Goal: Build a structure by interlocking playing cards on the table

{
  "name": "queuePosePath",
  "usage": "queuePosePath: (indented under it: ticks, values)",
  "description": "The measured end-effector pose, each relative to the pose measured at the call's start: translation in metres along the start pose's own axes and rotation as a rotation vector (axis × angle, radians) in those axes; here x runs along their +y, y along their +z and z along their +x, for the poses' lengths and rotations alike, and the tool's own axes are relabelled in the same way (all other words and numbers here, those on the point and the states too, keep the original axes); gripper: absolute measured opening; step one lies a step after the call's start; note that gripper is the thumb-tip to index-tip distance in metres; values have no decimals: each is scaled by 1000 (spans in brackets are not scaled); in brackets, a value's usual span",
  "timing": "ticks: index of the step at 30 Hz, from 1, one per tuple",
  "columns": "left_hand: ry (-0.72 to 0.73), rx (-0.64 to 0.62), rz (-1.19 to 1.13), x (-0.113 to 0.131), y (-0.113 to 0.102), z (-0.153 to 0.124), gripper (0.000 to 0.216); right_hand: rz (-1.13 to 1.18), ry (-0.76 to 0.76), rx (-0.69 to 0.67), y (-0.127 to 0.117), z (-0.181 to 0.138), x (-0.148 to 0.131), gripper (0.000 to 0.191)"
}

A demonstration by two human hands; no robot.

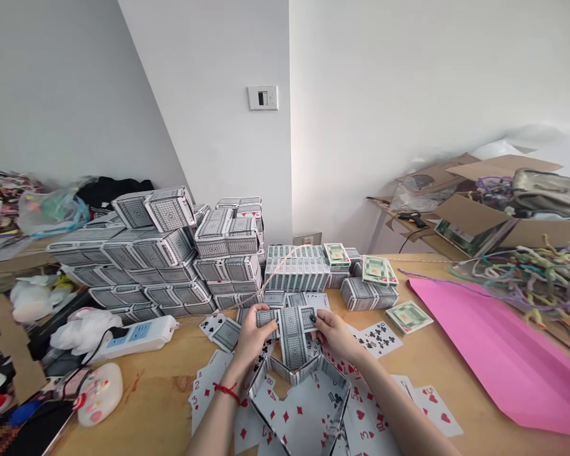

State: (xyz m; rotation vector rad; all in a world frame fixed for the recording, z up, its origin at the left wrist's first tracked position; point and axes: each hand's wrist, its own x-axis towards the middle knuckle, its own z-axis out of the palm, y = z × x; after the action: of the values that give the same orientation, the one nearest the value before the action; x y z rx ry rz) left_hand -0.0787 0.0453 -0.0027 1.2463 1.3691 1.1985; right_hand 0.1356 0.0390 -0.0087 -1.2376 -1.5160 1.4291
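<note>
Between both hands, playing cards (293, 335) show their patterned grey backs, one upright card crossing others that stick out sideways. My left hand (255, 330) pinches the left end, thumb on top. Pinching the right end is my right hand (331, 329), its nails dark. Just below and nearer to me stands a heart-shaped frame (272, 365) built of folded cards. Face-up cards (292, 411) lie inside its outline, several with red diamonds. More loose cards (380, 339) are spread around both forearms. A red string bracelet (227, 392) circles my left wrist.
Stacked blocks of cards (156, 250) rise at the back left. Green card boxes (379, 270) sit at the back right. A white power strip (140, 337) and plush toys lie left. Pink paper (498, 361), tangled pipe cleaners (532, 278) and a cardboard box (479, 218) occupy the right.
</note>
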Motion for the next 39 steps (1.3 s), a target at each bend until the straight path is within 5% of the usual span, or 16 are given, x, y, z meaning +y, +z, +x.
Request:
queuePosePath:
  ticks: [10,18,39]
  values:
    - [-107,-164,-188,3,0,-3,36,-47,-8,68,2,-5,-13,31]
    - [62,-25,55,-4,2,2,33,-113,-1,64,3,-2,-4,36]
    - [34,-92,114,2,2,-2,32,-197,-39,50,10,-1,-12,29]
